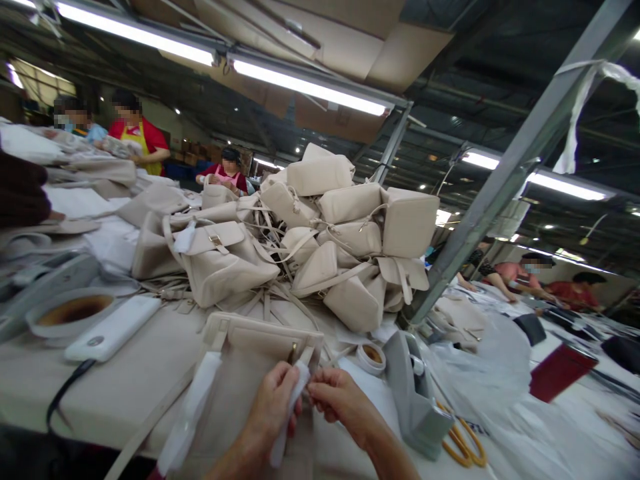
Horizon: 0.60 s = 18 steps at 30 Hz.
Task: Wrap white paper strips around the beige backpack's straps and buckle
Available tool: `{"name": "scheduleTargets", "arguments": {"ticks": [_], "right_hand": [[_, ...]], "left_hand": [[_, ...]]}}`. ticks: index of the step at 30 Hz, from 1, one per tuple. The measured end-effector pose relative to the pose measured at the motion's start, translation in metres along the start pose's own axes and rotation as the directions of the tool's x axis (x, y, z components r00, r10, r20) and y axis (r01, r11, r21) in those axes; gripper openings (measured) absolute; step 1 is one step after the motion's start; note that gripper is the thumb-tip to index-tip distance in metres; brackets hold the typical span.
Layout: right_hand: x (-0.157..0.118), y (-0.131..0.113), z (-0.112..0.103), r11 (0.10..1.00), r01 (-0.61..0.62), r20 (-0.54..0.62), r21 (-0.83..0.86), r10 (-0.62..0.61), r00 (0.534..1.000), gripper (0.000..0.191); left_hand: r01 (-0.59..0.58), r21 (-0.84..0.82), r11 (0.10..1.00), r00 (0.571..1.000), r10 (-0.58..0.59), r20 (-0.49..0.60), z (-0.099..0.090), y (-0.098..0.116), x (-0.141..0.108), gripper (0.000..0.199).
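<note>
A beige bag (250, 373) lies on the table in front of me, its upper edge facing away. My left hand (283, 400) is closed around a strap wrapped in white material (299, 383) at the bag's right side. Just right of that strap, my right hand (333, 395) has its fingers pinched together near the wrapping; what they hold, if anything, is too small to make out. Another white-wrapped strap (193, 407) hangs down the bag's left side, untouched by either hand.
Beige bags (345, 233) are heaped behind. A grey tape dispenser (413, 393), a tape roll (371, 358) and yellow-handled scissors (463, 443) sit at right. A white device (114, 328) with a black cable lies at left. People work farther back.
</note>
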State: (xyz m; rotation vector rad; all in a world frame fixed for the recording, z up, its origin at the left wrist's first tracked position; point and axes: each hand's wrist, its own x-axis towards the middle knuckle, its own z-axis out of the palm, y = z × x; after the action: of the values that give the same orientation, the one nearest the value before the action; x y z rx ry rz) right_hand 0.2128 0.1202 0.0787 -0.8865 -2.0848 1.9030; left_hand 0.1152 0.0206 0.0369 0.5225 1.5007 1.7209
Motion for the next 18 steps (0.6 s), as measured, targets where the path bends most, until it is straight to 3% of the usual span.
{"name": "scheduleTargets", "arguments": {"ticks": [5,10,18], "right_hand": [[0.014,0.014,0.016,0.998,0.069,-0.105,0.002,-0.069,0.992,0.015],[0.029,0.024,0.031,0.99,0.104,-0.124,0.095,-0.092,0.988,0.031],[0.028,0.026,0.027,0.989,0.137,-0.133,0.055,-0.129,0.983,0.036]], "left_hand": [[0.029,-0.107,0.994,0.998,-0.022,0.065,-0.005,0.002,0.0,0.048],[-0.014,-0.06,0.998,0.999,0.016,0.038,-0.008,0.003,-0.001,0.053],[-0.079,-0.037,0.996,0.994,0.081,0.071,-0.008,-0.002,0.0,0.075]]}}
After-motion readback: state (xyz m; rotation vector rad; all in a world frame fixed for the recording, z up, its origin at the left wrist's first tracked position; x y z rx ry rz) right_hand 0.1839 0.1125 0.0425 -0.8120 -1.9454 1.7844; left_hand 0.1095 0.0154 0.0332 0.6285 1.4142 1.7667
